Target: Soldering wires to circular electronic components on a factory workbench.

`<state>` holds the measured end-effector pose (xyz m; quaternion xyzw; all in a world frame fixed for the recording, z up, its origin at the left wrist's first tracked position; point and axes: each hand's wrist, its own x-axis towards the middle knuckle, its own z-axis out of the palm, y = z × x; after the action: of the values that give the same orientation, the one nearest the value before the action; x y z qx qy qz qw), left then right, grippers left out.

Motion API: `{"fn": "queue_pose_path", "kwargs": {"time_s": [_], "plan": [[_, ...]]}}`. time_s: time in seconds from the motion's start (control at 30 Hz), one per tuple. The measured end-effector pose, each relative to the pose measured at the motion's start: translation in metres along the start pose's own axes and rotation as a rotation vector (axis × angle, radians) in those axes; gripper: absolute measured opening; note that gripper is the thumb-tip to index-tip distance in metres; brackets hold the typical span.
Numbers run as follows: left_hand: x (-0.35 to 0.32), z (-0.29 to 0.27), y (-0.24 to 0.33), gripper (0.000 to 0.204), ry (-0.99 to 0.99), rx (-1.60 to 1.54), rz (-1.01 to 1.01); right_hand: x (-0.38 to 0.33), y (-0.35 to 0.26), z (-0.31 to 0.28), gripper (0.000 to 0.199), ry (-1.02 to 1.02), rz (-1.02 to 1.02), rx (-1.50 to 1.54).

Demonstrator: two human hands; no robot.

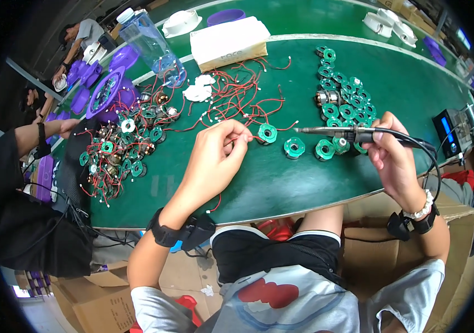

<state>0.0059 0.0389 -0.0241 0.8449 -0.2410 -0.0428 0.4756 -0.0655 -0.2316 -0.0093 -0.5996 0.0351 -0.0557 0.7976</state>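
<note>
Left hand (214,152) pinches thin red wire (254,137), right hand (394,155) grips soldering iron (331,131); green ring (262,133), at left hand's two o'clock, judged light, stiff, wire end fragile: hold by rim.

1. Folded fingers of the left hand (217,152) hide the pinched stretch of a red wire (255,137).
2. The right hand (393,155) covers part of the iron (331,131), whose tip is too small to show whether it touches anything.
3. A green disc (341,146) sits partly blocked behind the iron.
4. Heaped motors (109,161) conceal one another, defying a count.
5. Readings on the blue display (446,133) are too small to make out.
6. A co-worker (31,222) at left is cut off by the dark rim, head out of view.
</note>
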Motion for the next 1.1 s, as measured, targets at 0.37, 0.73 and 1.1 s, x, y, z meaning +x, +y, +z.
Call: {"fn": "queue_pose_path", "kwargs": {"time_s": [0.37,0.73,1.1], "plan": [[0.002,0.018,0.015,0.007,-0.175,-0.053,0.121,0.001,-0.006,-0.007,0.013,0.003,-0.009,-0.004],[-0.013,0.016,0.018,0.003,-0.037,0.026,0.056,-0.007,0.003,0.0,0.015,-0.08,0.054,-0.075],[-0.016,0.016,0.017,0.003,-0.01,0.011,0.069,-0.009,0.007,0.002,0.014,-0.106,0.08,-0.086]]}}
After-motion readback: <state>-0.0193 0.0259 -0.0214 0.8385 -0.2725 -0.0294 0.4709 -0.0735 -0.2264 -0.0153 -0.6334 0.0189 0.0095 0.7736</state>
